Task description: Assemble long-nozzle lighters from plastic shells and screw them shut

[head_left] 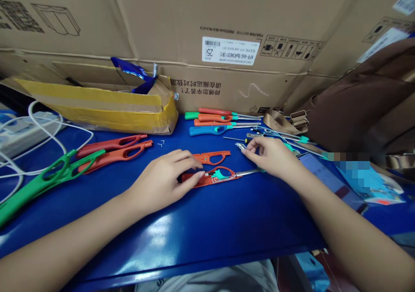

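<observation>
An opened red gas lighter [231, 174] lies on the table with its teal trigger, thin wires and metal barrel showing. My left hand [165, 175] has thumb and fingers closed about its handle end, partly hiding it. Just behind it rests a loose orange half-shell [215, 158], its left end covered by my left fingers. My right hand [267, 153] pinches a small clear, shiny piece [240, 146], too small to name exactly. Near those fingertips lies a thin screwdriver [235, 139]. Several long-nosed lighters, among them a blue one [207, 130], lie behind.
Red half-shells [116, 153] and green shells [48, 179] lie left, beside white cables [48, 132]. A yellow-taped box [113, 110] stands behind them. Barrel assemblies [292, 138], a phone [324, 175] and a brown bag [350, 97] are right. Large cartons [181, 24] form the back.
</observation>
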